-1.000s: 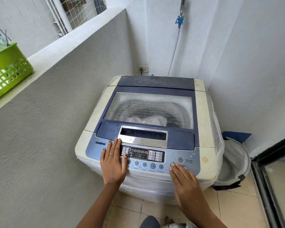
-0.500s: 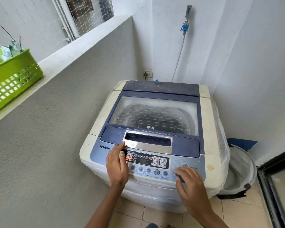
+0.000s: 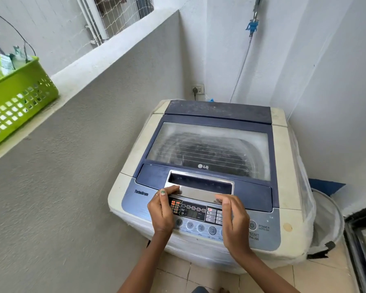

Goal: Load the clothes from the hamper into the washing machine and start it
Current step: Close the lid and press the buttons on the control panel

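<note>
The white and blue top-load washing machine [image 3: 133,157] stands in the corner with its glass lid [image 3: 209,149] down; the drum behind the glass looks dark and blurred. My left hand [image 3: 162,210] hovers over the left end of the control panel [image 3: 193,212], fingers loosely curled, fingertips near the left corner of the silver lid handle [image 3: 199,185]. My right hand [image 3: 234,220] is above the panel's right half, fingers loosely curled toward the handle's front lip. Neither hand holds anything. The white mesh hamper [image 3: 328,216] sits on the floor right of the machine.
A green plastic basket [image 3: 19,102] with small items stands on the grey ledge at the left. Walls close in behind and to the right. A socket [image 3: 198,89] and a hose [image 3: 244,60] are on the back wall. A dark door frame [image 3: 359,240] edges the right.
My right hand has left the START/PAUSE button and moved up and left toward the lid handle. My left hand has lifted off the panel's left edge and curled its fingers.
</note>
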A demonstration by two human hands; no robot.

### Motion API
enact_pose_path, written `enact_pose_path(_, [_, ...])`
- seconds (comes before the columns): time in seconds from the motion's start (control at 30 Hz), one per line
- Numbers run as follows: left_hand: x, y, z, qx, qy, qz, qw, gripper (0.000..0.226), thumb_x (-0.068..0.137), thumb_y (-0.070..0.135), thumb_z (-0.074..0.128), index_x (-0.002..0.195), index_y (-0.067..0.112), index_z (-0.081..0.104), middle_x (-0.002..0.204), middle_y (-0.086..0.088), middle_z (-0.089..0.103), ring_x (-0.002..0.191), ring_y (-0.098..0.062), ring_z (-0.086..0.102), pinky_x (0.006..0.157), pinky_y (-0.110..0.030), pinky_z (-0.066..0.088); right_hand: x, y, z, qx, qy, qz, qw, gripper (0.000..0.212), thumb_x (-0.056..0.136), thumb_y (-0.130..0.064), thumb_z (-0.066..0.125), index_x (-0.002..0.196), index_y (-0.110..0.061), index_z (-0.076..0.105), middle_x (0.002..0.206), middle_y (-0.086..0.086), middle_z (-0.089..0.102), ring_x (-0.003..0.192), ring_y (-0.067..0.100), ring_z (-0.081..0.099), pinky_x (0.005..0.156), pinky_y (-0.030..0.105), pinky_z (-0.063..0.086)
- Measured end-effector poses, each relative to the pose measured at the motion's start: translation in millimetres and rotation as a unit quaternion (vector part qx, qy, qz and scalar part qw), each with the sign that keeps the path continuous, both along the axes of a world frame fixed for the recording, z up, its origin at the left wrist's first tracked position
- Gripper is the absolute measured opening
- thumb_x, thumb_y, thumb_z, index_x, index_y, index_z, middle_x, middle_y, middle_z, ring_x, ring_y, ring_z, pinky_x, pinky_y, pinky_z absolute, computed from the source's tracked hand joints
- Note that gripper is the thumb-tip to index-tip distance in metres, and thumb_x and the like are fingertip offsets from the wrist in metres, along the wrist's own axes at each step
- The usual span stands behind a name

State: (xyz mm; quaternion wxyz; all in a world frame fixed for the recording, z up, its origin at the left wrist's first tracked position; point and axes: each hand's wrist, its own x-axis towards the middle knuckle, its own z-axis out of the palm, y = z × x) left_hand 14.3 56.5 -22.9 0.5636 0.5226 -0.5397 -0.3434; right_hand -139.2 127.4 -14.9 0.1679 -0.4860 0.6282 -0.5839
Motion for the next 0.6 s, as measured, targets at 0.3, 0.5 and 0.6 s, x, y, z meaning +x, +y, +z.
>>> enact_pose_path(0.3, [1.0,-1.6,-5.7,-0.009,-0.020,0.003,1.000,0.049,0.096,0.025,0.028,0.092,0.006,0.073,0.083,-0.006,0.073,0.080,-0.019,0.070,0.074,-0.037,0.054,1.8,-2.2,-3.8,0.009,0.016,-0.006,1.000,0.037,0.099,-0.018,0.034,0.097,0.000,0.067,0.095,0.005,0.066,0.091,0.022,0.062,0.083,0.037,0.050])
enact_pose_path(0.5, [0.8,-2.0,-8.8,-0.019,-0.032,0.016,0.999,0.048,0.098,0.022,0.027,0.090,0.009,0.073,0.087,-0.003,0.073,0.086,-0.020,0.069,0.076,-0.038,0.054,1.8,-2.5,-5.2,0.018,0.030,-0.004,0.999,0.039,0.098,-0.017,0.033,0.097,0.002,0.066,0.096,0.007,0.066,0.092,0.022,0.062,0.084,0.034,0.049])
enact_pose_path(0.6, [0.1,-2.3,-8.3,-0.025,-0.033,0.021,0.999,0.046,0.098,0.020,0.027,0.090,0.011,0.072,0.087,-0.002,0.072,0.086,-0.022,0.069,0.076,-0.041,0.054,1.9,-2.8,-5.4,0.021,0.036,-0.003,0.999,0.039,0.099,-0.017,0.033,0.097,0.003,0.066,0.096,0.008,0.066,0.091,0.023,0.062,0.084,0.033,0.049])
